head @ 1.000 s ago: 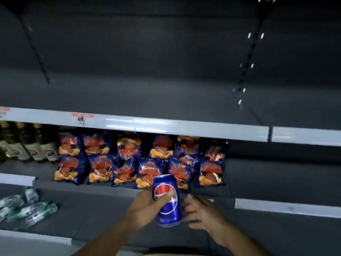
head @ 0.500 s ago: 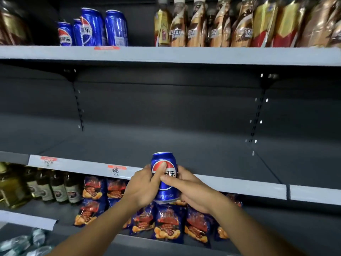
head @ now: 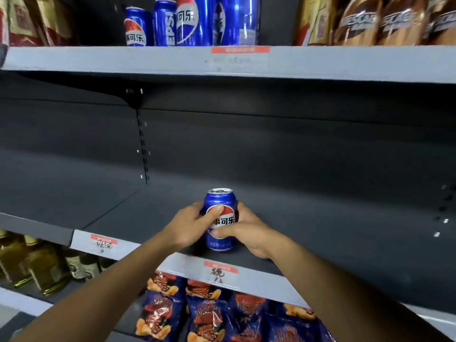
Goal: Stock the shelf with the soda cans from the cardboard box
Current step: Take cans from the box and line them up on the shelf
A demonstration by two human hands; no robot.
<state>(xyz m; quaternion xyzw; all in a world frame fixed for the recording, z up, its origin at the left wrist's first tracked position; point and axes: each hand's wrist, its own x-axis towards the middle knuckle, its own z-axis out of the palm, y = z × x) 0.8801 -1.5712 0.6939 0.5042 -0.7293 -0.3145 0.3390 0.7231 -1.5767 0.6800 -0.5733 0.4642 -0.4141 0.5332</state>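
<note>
Left hand (head: 191,224) and right hand (head: 249,230) both wrap can (head: 220,219), thumbs across label. Can upright, base apparently on shelf (head: 320,218) just behind front lip. Advise: confirm base flat, label forward, release evenly. Beyond grip: bare shelf. Above: cans (head: 187,21) stocked.

— What do you see of the person?

— Two forearms and two hands, nothing more. The left hand (head: 191,224) and the right hand (head: 249,230) are both bare: no gloves.

— Any sleeves?

— None in sight. Both forearms are uncovered all the way to the bottom edge of the view.

— Watch, bracelet, rings?

— Nothing shows at either wrist, and I can make out no ring on the fingers that show. The nails look short and plain, though the picture is a little soft there.
</note>
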